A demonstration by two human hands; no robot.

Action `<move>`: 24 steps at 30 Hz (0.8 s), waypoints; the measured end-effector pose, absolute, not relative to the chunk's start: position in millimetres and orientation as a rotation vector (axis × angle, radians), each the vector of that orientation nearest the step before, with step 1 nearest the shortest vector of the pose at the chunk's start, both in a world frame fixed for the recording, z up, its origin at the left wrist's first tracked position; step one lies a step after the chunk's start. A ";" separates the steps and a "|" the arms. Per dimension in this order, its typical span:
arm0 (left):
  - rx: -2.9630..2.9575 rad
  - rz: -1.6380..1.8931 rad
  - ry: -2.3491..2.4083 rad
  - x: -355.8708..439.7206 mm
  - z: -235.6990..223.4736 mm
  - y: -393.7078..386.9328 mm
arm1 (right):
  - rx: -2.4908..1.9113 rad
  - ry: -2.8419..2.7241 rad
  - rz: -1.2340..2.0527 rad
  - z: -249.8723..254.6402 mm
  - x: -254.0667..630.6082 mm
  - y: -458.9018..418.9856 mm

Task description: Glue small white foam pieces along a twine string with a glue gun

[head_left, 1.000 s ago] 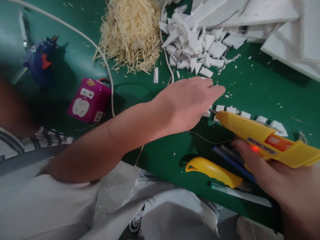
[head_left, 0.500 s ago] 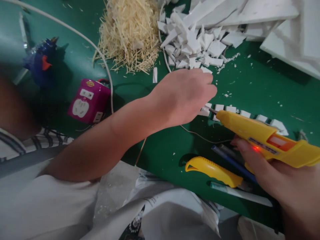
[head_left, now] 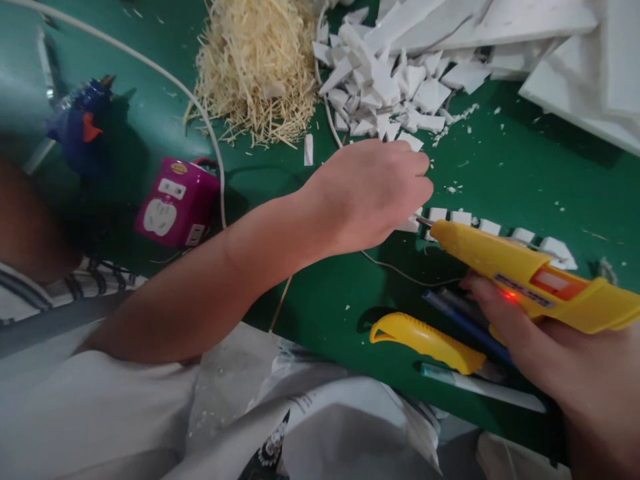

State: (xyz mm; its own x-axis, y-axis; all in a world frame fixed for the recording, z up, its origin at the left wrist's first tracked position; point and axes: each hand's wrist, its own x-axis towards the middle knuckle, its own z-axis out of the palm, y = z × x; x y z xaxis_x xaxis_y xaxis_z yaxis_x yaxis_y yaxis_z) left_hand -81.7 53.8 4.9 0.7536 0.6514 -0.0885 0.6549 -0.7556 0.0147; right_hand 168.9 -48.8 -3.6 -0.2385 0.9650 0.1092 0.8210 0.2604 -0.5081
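Observation:
In my right hand is a yellow hot glue gun, its red light lit and its nozzle pointing left. The metal tip is at a small white foam block, right beside my left hand. That hand is closed with its back toward me; its fingertips, and whatever they grip, are hidden. A row of small white foam blocks runs rightward behind the glue gun. Below lie a yellow utility knife, a blue pen and a whitish stick with a teal end.
Broken foam pieces and larger foam sheets are heaped at the back. Left of them sits a pile of pale wood shavings. A magenta power socket, a white cable and a blue glue gun are farther left.
Almost nothing differs. Both hands and the yellow glue gun hold their places, and the whole view has shifted very slightly.

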 end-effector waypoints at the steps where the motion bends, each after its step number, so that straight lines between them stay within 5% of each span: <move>1: 2.896 -0.161 1.084 -81.3 5.6 53.8 | -1.625 -2.138 0.505 -4.7 169.7 -49.8; 7: 2.880 -0.323 1.074 -78.6 12.2 51.7 | -1.648 -2.118 0.563 -5.9 172.8 -51.7; 24: 2.966 -0.089 0.943 -81.5 2.1 51.1 | -1.614 -2.090 0.561 -3.1 165.1 -50.6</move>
State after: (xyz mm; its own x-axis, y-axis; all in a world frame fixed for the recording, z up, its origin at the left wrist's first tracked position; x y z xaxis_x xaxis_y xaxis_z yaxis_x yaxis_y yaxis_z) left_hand -81.5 51.1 2.1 0.8148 0.5763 -0.0626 0.5779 -0.8161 0.0095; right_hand 165.1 -50.6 -3.1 -0.2232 0.9702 0.0947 0.7921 0.2371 -0.5624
